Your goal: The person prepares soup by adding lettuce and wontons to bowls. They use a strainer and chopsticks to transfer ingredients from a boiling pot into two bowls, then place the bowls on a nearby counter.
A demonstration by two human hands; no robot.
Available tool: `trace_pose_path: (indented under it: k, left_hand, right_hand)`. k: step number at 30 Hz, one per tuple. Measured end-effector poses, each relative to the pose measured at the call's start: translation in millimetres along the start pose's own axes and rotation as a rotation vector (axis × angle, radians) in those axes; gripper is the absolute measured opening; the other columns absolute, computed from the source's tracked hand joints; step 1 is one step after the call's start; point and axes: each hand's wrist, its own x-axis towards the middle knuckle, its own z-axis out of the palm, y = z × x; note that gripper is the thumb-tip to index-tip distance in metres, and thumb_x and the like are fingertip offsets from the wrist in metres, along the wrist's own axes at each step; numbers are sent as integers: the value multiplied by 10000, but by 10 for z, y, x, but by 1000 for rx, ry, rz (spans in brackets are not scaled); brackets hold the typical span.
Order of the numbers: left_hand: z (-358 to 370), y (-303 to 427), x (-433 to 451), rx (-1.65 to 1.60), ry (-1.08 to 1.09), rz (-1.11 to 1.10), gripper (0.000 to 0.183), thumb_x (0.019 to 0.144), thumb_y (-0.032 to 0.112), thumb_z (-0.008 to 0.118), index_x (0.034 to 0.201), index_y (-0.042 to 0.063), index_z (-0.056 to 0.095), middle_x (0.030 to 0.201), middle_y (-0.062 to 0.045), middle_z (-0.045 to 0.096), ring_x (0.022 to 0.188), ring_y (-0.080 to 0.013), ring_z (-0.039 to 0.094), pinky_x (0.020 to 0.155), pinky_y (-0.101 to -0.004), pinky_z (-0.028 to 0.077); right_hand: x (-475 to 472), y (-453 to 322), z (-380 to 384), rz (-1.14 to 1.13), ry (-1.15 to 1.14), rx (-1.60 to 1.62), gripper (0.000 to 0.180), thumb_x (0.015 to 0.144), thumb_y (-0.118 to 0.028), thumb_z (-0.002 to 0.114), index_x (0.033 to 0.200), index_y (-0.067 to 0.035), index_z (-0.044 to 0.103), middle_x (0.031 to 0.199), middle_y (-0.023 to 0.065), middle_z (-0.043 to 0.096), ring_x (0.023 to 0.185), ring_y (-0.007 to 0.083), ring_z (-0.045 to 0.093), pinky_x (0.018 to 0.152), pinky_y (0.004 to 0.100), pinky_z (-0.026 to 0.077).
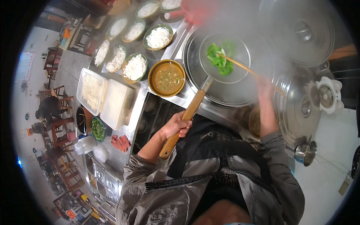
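My left hand (176, 125) is wrapped around the wooden handle (194, 105) of a round strainer (233, 79). The strainer is over a large steel pot (194, 81), and steam blurs its far side. Bright green leafy vegetables (219, 60) lie in the strainer. Blurred by steam, my right hand (265, 87) grips long wooden chopsticks (244, 67), whose tips touch the greens. Left of the pot, a brown-rimmed bowl (150, 76) holds broth (167, 78) with bits of green in it.
Several bowls of white noodles (135, 67) stand on the steel counter at left. Nearer are plastic containers (116, 102), chopped greens (98, 128) and a red cloth (120, 143). Large lids (298, 108), a small fan (327, 95) and a steel cup (306, 153) are at right. A red ladle-like vessel (194, 11) sits behind.
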Motion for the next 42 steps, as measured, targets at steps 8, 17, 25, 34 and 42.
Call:
trace_pose_path:
  k: [8, 17, 25, 34, 42]
  left_hand:
    - [-50, -35, 70, -25, -11, 0, 176, 888, 38, 569, 1015, 51, 449, 723, -18, 444, 483, -52, 366, 417, -203, 321]
    - [-5, 10, 75, -13, -16, -23, 184, 895, 29, 563, 1030, 44, 438, 723, -18, 440, 478, -49, 365, 411, -201, 322]
    - [-8, 8, 56, 4, -7, -19, 182, 903, 29, 551, 1043, 46, 434, 724, -21, 435, 480, -52, 367, 412, -202, 325]
    - [-28, 38, 138, -33, -5, 3, 173, 898, 19, 544, 1033, 36, 437, 722, -20, 435, 480, -53, 362, 411, -203, 313]
    - [-90, -1, 216, -23, -21, 5, 159, 896, 25, 541, 1017, 40, 439, 728, -18, 434, 481, -54, 361, 415, -208, 318]
  right_hand:
    - [-116, -544, 31, 31, -27, -45, 224, 920, -143, 542, 1046, 41, 560, 1021, 162, 618, 850, 243, 637, 790, 333, 560]
    - [-509, -400, 445, -77, -107, -297, 266, 921, -203, 598, 1074, 12, 565, 961, 152, 630, 722, 207, 639, 735, 324, 559]
    - [-217, -133, 139, -63, -7, -282, 214, 888, -105, 608, 1004, 73, 581, 997, 160, 614, 855, 266, 644, 808, 371, 567]
    - [110, -279, -414, 156, 25, 123, 306, 937, -70, 479, 1163, 134, 508, 1085, 203, 591, 973, 289, 618, 863, 366, 555]
    - [145, -267, -343, 111, 55, 48, 280, 916, -116, 543, 1098, 96, 555, 1038, 181, 609, 969, 275, 616, 855, 344, 545]
